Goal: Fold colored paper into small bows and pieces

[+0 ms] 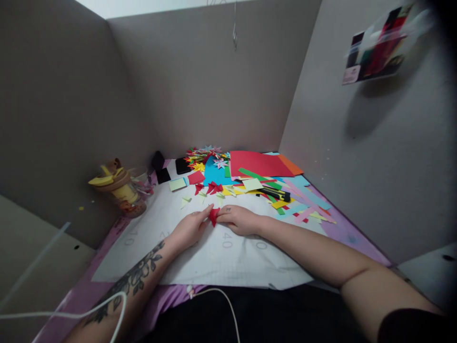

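A small red folded paper piece (214, 216) stands between my two hands, over the white sheet with printed numbers (200, 262). My left hand (191, 227) pinches it from the left, thumb and fingers together. From the right, the fingers of my right hand (241, 219) close on its other side. Just beyond my hands lie several red folded pieces (214, 187) and pale green folded pieces (186, 202). A stack of light green square notes (177, 184) and a red paper square (196, 177) are farther back.
Finished-looking paper stars (205, 155) pile up at the back, beside red paper sheets (259, 164). A black-and-yellow cutter (274, 193) lies among coloured strips (309, 197) on the right. A yellow-lidded cup (123, 188) stands left. Grey partitions (214, 81) surround the table.
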{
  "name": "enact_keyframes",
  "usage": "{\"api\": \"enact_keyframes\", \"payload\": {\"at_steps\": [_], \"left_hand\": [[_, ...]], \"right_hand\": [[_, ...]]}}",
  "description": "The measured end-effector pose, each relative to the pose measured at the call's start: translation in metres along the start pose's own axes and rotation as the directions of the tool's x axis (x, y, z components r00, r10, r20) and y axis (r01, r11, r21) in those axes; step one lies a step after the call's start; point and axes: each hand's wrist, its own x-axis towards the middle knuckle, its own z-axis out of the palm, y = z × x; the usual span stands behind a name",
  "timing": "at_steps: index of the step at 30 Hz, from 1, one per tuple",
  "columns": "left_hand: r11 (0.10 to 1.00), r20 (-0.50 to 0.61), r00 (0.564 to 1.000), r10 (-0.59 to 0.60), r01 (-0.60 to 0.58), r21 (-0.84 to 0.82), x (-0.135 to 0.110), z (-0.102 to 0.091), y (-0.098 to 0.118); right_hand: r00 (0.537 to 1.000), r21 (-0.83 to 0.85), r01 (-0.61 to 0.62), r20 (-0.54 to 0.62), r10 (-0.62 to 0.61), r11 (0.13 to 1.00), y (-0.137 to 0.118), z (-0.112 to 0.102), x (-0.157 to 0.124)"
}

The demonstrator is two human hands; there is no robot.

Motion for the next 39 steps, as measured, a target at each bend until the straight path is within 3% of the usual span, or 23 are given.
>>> {"api": "enact_keyframes", "payload": {"at_steps": [4,10,15,24,31,39], "left_hand": [[0.991,0.035,0.992,0.121,-0.123,0.057,0.015,-0.002,-0.01],[0.923,-0.03,0.955,0.294,-0.275,0.267,0.026,-0.01,-0.016],[0.912,0.041,0.921,0.387,-0.389,0.134,0.022,-0.014,-0.022],[0.936,0.076,0.957,0.279,-0.253,-0.243,0.028,-0.009,-0.024],[0.959,0.133,0.971,0.199,-0.165,-0.229,0.038,-0.006,-0.028],[0.964,0.129,0.966,0.225,-0.201,-0.173,0.045,-0.003,-0.03]], "right_hand": [[1.0,-0.014,-0.019,-0.003,0.019,1.0,0.0,0.001,0.0],[1.0,-0.026,-0.025,-0.004,0.025,0.999,0.003,0.003,-0.001],[1.0,-0.07,0.005,0.027,-0.003,0.998,0.005,0.002,-0.001],[0.99,-0.113,0.137,0.053,-0.131,0.984,0.005,0.002,-0.001],[0.986,-0.108,0.155,0.076,-0.147,0.982,0.004,0.001,-0.001],[0.99,-0.064,0.134,0.062,-0.13,0.989,0.005,0.003,-0.001]]}}
